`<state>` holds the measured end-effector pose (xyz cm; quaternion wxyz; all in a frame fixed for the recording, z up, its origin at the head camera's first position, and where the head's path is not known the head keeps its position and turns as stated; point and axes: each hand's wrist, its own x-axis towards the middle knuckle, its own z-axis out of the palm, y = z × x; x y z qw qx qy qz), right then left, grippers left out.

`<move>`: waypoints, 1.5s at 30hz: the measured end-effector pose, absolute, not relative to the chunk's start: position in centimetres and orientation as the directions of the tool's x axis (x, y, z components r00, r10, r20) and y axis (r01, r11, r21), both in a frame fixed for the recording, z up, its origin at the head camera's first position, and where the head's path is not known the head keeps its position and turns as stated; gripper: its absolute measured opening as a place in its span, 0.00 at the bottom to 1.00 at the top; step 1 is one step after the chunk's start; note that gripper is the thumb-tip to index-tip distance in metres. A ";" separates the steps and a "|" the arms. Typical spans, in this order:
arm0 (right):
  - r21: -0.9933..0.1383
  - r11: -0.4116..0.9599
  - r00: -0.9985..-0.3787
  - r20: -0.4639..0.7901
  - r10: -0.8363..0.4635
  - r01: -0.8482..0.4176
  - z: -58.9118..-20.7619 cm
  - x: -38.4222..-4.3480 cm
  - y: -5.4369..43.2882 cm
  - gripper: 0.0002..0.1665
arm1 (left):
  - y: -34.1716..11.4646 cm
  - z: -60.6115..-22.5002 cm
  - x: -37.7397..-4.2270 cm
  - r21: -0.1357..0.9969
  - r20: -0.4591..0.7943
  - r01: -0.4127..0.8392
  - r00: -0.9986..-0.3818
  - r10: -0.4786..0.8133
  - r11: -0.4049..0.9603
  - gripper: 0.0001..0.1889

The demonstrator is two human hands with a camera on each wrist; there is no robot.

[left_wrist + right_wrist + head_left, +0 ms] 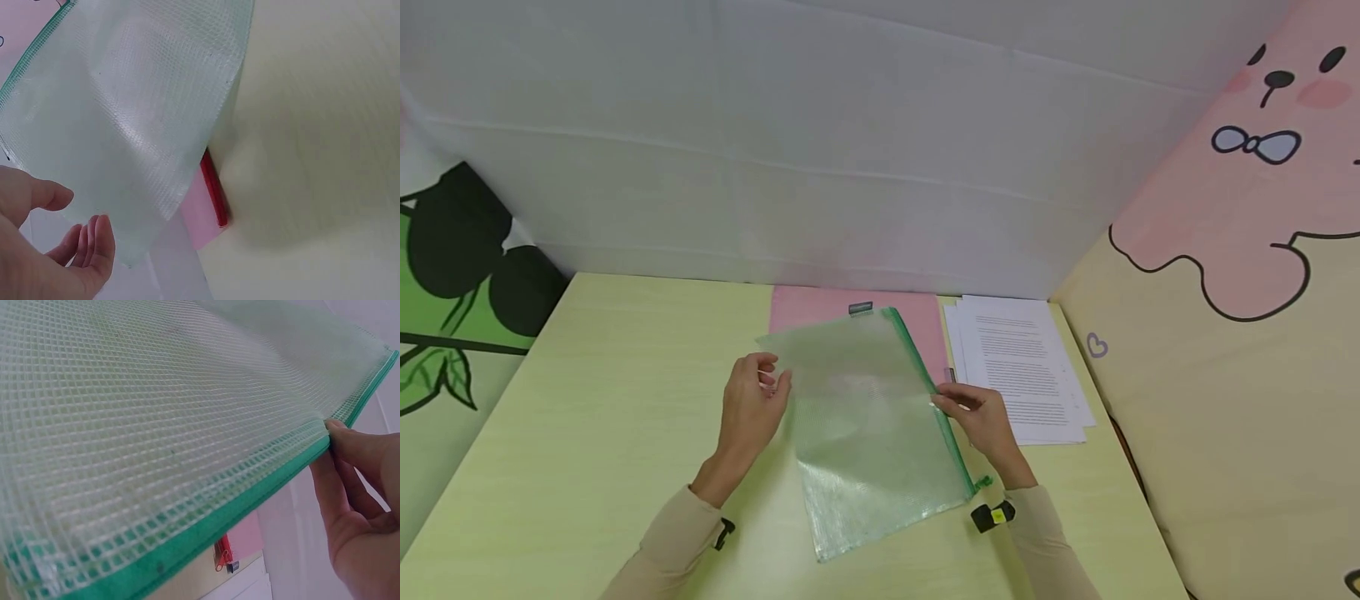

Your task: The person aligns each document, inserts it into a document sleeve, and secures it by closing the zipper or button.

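A clear mesh zip pouch point(872, 433) with a green zipper edge is held up at a slant over the table. My right hand point(977, 417) pinches the green edge partway along; thumb and fingertips close on it in the right wrist view. Beside the pouch's opposite edge is my left hand point(752, 408), thumb and fingers apart with nothing between them. The left wrist view shows the left hand point(56, 244) close to the mesh pouch point(144, 112), its fingers loosely bent. A pink pouch point(805, 304) with a red zipper edge point(214, 190) lies partly hidden underneath.
Printed paper sheets point(1022, 367) lie stacked at the table's back right. A white cloth wall point(850, 167) rises along the back edge. Decorated panels stand at the left and right, the right one bearing a pink cartoon bear point(1247, 250). The pale yellow table point(625, 375) extends to the left.
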<state>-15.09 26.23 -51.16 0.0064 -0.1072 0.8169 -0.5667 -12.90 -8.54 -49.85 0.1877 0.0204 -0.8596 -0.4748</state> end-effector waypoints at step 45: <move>-0.906 0.424 -0.998 -0.037 -0.054 0.011 -55.5 -14.3 25.6 0.11 | -9.5 -55.1 -11.9 0.838 0.007 -0.042 -0.996 -0.088 0.544 0.06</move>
